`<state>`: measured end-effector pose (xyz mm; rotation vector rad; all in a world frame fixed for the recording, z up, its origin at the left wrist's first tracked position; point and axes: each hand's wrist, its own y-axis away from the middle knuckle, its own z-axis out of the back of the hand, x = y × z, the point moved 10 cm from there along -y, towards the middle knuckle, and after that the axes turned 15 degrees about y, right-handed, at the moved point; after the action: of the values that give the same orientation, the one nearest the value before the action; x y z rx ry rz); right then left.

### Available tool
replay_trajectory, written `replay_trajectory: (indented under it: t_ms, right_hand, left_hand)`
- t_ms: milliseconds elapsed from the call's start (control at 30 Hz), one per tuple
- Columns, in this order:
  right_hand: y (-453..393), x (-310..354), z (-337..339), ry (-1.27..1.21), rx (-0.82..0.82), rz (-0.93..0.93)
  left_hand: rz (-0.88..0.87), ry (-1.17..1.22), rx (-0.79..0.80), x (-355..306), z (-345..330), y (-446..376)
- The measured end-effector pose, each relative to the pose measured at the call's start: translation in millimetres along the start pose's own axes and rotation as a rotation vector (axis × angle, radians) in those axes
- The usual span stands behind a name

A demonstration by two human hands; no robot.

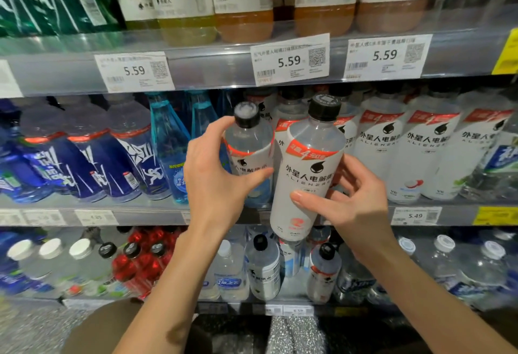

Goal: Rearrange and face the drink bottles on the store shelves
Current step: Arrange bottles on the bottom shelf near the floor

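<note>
My right hand grips a white-labelled electrolyte drink bottle with a black cap, held in front of the middle shelf with its label facing me and its base hanging below the shelf edge. My left hand wraps around a second bottle of the same kind, which leans left at the front of the middle shelf. Behind and to the right stands a row of matching white bottles on that shelf.
Blue bottles and slim light-blue bottles fill the middle shelf's left side. Vitamin drinks line the top shelf above price tags. The bottom shelf holds red bottles, clear water bottles and more black-capped ones.
</note>
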<state>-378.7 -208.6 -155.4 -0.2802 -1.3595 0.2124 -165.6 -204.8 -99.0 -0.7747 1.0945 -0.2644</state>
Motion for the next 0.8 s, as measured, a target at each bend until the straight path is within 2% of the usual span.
replay_trajectory:
  t_ms: [167, 233, 433, 667, 800]
  right_hand:
    - [-0.3, 4.4, 0.4, -0.014, -0.053, 0.017]
    - [-0.5, 6.2, -1.6, -0.028, -0.069, 0.027]
    - [-0.8, 23.8, -13.9, 0.034, -0.096, 0.123]
    - [-9.8, 21.3, -38.9, 0.082, -0.119, 0.146]
    - [-19.0, 4.9, -52.2, 0.06, -0.13, 0.098]
  left_hand:
    - [-0.029, 0.277, -0.113, -2.9, 25.9, 16.9]
    - [-0.06, 0.316, -0.13, -5.5, 37.6, 24.1]
    - [-0.203, 0.201, 0.054, -15.7, 56.5, 40.8]
    - [0.035, 0.219, 0.118, 36.2, 58.2, 82.2]
    - [0.081, 0.193, 0.154, 54.0, 61.0, 103.6]
